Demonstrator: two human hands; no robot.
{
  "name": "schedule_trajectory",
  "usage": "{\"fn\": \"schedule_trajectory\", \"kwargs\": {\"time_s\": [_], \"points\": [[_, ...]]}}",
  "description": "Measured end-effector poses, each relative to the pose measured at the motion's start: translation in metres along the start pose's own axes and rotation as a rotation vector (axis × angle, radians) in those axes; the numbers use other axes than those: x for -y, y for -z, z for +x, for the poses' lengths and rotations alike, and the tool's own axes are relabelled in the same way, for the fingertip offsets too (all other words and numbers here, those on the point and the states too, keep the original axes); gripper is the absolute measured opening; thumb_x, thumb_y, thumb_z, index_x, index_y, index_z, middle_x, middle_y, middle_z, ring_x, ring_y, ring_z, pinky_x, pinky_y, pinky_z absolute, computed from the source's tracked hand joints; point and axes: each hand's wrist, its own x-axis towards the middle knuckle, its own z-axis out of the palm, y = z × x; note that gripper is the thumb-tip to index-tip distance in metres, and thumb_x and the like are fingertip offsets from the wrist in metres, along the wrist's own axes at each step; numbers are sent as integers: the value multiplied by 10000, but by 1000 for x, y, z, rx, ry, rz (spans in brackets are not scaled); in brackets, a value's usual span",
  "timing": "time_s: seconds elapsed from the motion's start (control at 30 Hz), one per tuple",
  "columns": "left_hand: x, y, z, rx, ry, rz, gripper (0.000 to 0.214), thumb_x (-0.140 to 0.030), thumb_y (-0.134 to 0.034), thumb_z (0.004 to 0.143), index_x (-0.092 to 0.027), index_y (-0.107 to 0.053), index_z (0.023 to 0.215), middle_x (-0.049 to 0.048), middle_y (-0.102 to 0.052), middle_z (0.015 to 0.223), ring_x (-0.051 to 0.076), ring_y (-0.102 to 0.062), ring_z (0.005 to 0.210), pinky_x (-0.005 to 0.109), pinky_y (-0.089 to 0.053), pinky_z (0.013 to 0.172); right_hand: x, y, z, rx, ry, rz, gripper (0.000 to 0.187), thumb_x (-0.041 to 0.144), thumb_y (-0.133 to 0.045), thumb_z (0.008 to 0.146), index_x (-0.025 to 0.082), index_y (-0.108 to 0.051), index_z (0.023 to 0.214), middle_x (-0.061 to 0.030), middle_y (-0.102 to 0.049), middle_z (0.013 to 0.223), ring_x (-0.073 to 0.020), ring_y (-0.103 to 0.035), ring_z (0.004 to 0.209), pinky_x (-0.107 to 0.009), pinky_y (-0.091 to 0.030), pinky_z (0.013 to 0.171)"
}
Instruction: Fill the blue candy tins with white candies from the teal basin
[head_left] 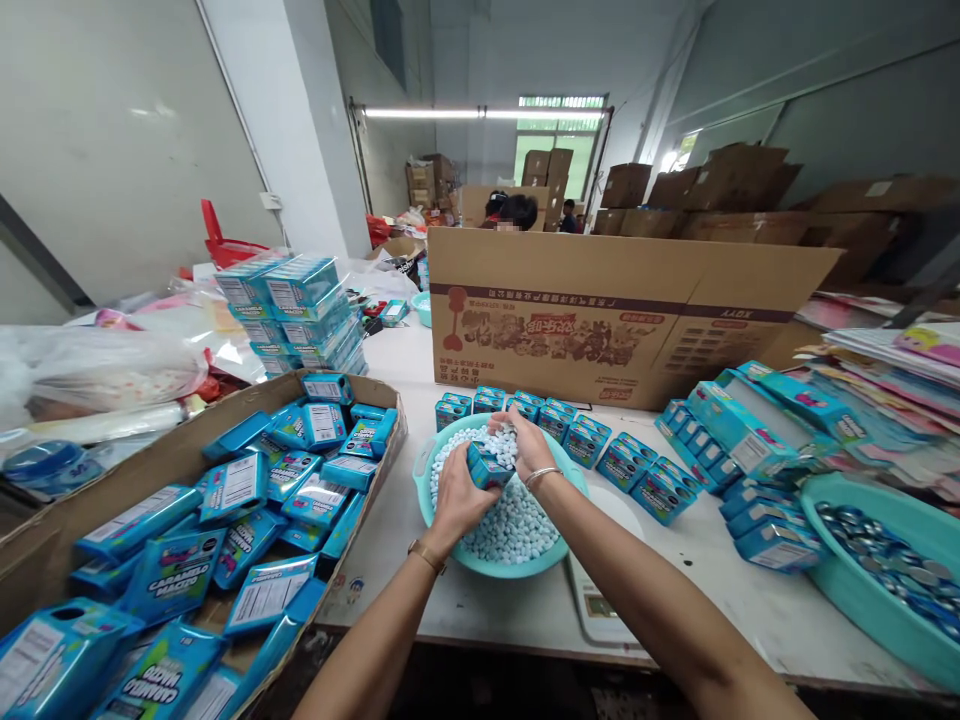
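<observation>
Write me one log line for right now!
left hand: holds small blue rectangular box; right hand: small white balls at box top; below: round turquoise plastic basin

Left hand [461, 492] covers part of small box [486, 466]. Below right hand [527, 447], scale [591, 627] partly hidden by forearm [649, 585]; display [598, 605] too small to read. Carton [41, 562] left of hands, basin [862, 590] right: both cut off by edge.

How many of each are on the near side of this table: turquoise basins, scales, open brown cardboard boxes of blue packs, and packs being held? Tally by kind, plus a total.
Turquoise basins: 2
White scale: 1
Open brown cardboard box of blue packs: 1
Pack held in the left hand: 1
Total: 5
</observation>
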Motion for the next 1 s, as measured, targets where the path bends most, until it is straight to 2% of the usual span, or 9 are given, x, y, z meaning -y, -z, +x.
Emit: {"fn": "schedule_trajectory", "kwargs": {"time_s": [0.13,0.23,0.5,0.73,0.87,1.0], "points": [[-2,4,-1,10,-1,29,743,-236,-721,594,-191,-436,1279,124,-570,1337,306,-523,1286,437,-402,1089,-4,0,-4,57,72,-70,441,624,-767,645,188,-705,673,-48,-715,707,-214,-670,774,-326,-513,772],[-6,8,-2,26,-13,89,744,-247,-727,591,-194,-443,1277,125,-593,1311,320,-539,1262,458,-405,1070,-5,1,-6,49,105,-77,431,616,-782,625,194,-704,663,-40,-720,728,-203,-668,774,-327,-507,799],[-3,6,-3,20,-37,151,732,-240,-725,590,-212,-453,1269,124,-588,1336,328,-534,1271,471,-393,1065,-3,-1,-6,12,69,-33,369,535,-800,650,192,-674,602,-50,-700,655,-196,-656,702,-342,-514,800],[1,8,-3,-17,-54,95,757,-251,-736,596,-174,-448,1292,143,-600,1315,331,-554,1249,476,-410,1055,-4,2,-5,39,41,-103,327,505,-791,647,194,-690,648,-53,-730,705,-223,-681,795,-341,-507,821],[3,8,-3,-30,-106,84,741,-253,-755,580,-183,-482,1264,126,-628,1264,338,-580,1206,487,-430,1031,-4,6,-5,8,33,-112,366,557,-760,659,199,-685,672,-59,-733,728,-233,-689,810,-355,-504,824],[3,5,-5,-17,-124,66,720,-242,-766,571,-190,-503,1239,111,-654,1200,339,-616,1140,495,-450,997,-4,6,-9,57,40,-201,428,620,-731,669,195,-687,657,-71,-726,708,-255,-690,840,-372,-501,848]]}}
